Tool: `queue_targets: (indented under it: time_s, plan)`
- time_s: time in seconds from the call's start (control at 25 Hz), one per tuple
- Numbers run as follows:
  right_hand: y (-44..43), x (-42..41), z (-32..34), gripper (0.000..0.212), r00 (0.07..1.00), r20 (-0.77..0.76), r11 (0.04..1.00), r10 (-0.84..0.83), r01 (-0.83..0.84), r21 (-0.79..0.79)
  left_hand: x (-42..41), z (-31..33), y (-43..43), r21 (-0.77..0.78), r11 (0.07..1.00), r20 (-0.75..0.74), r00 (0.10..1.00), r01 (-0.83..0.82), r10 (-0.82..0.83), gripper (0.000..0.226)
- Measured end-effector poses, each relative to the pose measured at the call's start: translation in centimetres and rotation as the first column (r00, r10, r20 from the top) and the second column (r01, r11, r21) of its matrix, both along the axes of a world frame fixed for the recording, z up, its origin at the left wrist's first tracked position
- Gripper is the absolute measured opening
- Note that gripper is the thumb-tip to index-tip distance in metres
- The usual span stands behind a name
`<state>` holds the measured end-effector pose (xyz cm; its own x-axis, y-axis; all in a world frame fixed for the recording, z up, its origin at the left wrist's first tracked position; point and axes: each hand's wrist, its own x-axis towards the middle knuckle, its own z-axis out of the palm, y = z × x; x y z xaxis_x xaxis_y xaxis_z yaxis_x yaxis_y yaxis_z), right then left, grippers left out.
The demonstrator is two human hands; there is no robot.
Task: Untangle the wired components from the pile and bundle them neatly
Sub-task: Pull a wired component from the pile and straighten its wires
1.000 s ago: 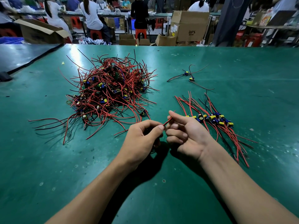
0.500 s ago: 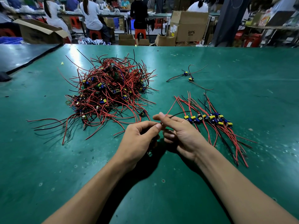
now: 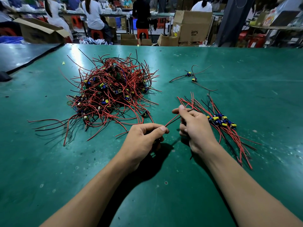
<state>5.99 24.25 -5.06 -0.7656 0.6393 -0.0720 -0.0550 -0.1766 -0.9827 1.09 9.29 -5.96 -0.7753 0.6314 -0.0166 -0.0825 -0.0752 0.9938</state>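
Pinching at both ends, that's the picture here: the left hand (image 3: 144, 138) has thumb and forefinger pressed together on one end of a red and black wire pair (image 3: 173, 120), the other fingers curled under the palm, and something dark sits beneath them that I can't make out. The right hand (image 3: 195, 126) is just beside it, a little farther up the green table (image 3: 164, 185), thumb and forefinger nipping the same wire pair higher along its run, remaining fingers folded in. The wire pair stretches taut between the two hands, raised off the surface, slanting up from left to right. Over to the left, well apart from the hands, sits the pile (image 3: 111, 94), a heaped tangle of red and black leads with small blue and yellow parts buried in it, loose ends trailing out across the table toward the near side. On the right, touching or just behind the right hand, lies the bundle (image 3: 223, 125), its blue and yellow parts lined up together and its leads fanned out roughly parallel. Farther back, two loose components (image 3: 191, 77) lie on their own, wires splayed. Beyond the table edge, stacked cardboard boxes (image 3: 191, 25) and people (image 3: 93, 15) seated at benches
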Motion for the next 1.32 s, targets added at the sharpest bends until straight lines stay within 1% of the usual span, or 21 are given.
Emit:
queue_targets:
  time_s: [0.08, 0.12, 0.2, 0.24, 0.28, 0.32, 0.36, 0.48, 0.52, 0.6, 0.68, 0.72, 0.8, 0.92, 1.0, 1.08, 1.16, 1.24, 1.32]
  plan:
    - [0.2, 0.1, 0.3, 0.028, 0.998, -0.054, 0.981, 0.017, -0.027, -0.191, -0.1, 0.1, -0.1, 0.005, 1.0, 0.009, 1.0, 0.009, -0.009, 0.017]
    - [0.2, 0.1, 0.6, 0.029, 0.995, -0.092, 0.95, 0.034, -0.061, -0.308, -0.1, 0.1, -0.1, 0.009, 1.0, 0.015, 1.0, 0.01, -0.01, 0.018]
    - [0.3, 0.3, 1.0, 0.031, 0.984, -0.171, 0.841, 0.059, -0.141, -0.522, -0.1, 0.2, -0.1, 0.019, 1.0, 0.035, 0.999, 0.012, -0.013, 0.02]
    - [0.3, 0.4, 1.2, 0.031, 0.977, -0.205, 0.792, 0.062, -0.173, -0.585, -0.1, 0.3, -0.1, 0.023, 1.0, 0.043, 0.999, 0.011, -0.012, 0.02]
    - [0.2, 0.4, 1.3, 0.028, 0.971, -0.233, 0.769, 0.06, -0.194, -0.609, -0.1, 0.3, -0.1, 0.024, 1.0, 0.049, 0.999, 0.006, -0.007, 0.02]
    - [0.0, 0.5, 1.3, 0.025, 0.966, -0.253, 0.775, 0.053, -0.2, -0.6, -0.1, 0.4, -0.1, 0.024, 1.0, 0.053, 0.999, -0.002, 0.0, 0.019]
    - [-0.3, 0.5, 1.3, 0.022, 0.963, -0.265, 0.8, 0.042, -0.191, -0.568, -0.1, 0.4, -0.2, 0.025, 1.0, 0.057, 0.998, -0.009, 0.008, 0.018]
    - [-0.6, 0.5, 1.0, 0.024, 0.963, -0.267, 0.876, 0.029, -0.152, -0.457, 0.0, 0.5, -0.3, 0.019, 1.0, 0.052, 0.999, -0.007, 0.006, 0.016]
    - [-0.7, 0.5, 0.8, 0.026, 0.965, -0.257, 0.886, 0.058, -0.168, -0.432, 0.0, 0.5, -0.3, 0.017, 1.0, 0.049, 0.999, -0.002, 0.001, 0.016]
    - [-1.1, 0.5, 0.3, 0.026, 0.96, -0.205, 0.892, 0.19, -0.256, -0.371, 0.1, 0.5, -0.3, 0.015, 1.0, 0.04, 0.999, 0.003, -0.004, 0.015]
    - [-1.8, 0.6, -0.2, 0.023, 0.932, -0.118, 0.897, 0.342, -0.361, -0.255, 0.1, 0.4, -0.3, 0.018, 1.0, 0.037, 0.999, -0.001, 0.0, 0.016]
    - [-2.2, 0.6, -0.5, 0.022, 0.922, -0.087, 0.902, 0.376, -0.386, -0.194, 0.1, 0.4, -0.3, 0.019, 1.0, 0.041, 0.999, -0.002, 0.001, 0.017]
    - [-2.4, 0.3, -0.9, 0.026, 0.933, -0.062, 0.929, 0.354, -0.358, -0.09, 0.0, 0.5, -0.3, 0.017, 1.0, 0.047, 0.999, 0.005, -0.006, 0.017]
    - [-1.5, 0.1, -0.8, 0.035, 0.976, -0.049, 0.977, 0.21, -0.207, 0.052, 0.0, 0.8, -0.5, 0.007, 0.999, 0.055, 0.998, 0.035, -0.035, 0.018]
    - [-0.6, 0.2, -0.7, 0.037, 0.99, -0.048, 0.99, 0.134, -0.132, 0.056, 0.1, 0.9, -0.6, -0.012, 0.999, 0.051, 0.997, 0.053, -0.052, 0.02]
    - [-0.1, 0.2, -0.5, 0.04, 0.993, -0.033, 0.993, 0.111, -0.109, 0.039, 0.1, 0.9, -0.7, -0.022, 0.998, 0.047, 0.997, 0.054, -0.053, 0.02]
    - [0.0, 0.1, -0.3, 0.048, 0.994, -0.007, 0.994, 0.107, -0.108, -0.023, 0.1, 0.9, -0.7, -0.021, 0.998, 0.05, 0.997, 0.055, -0.054, 0.02]
    - [0.2, -0.1, -0.1, 0.058, 0.99, -0.004, 0.973, 0.14, -0.139, -0.186, 0.1, 0.9, -0.7, -0.013, 0.998, 0.055, 0.997, 0.061, -0.06, 0.019]
    - [0.7, 0.1, 0.5, 0.065, 0.977, -0.063, 0.899, 0.205, -0.213, -0.383, 0.0, 0.9, -0.8, -0.008, 0.997, 0.056, 0.996, 0.07, -0.07, 0.018]
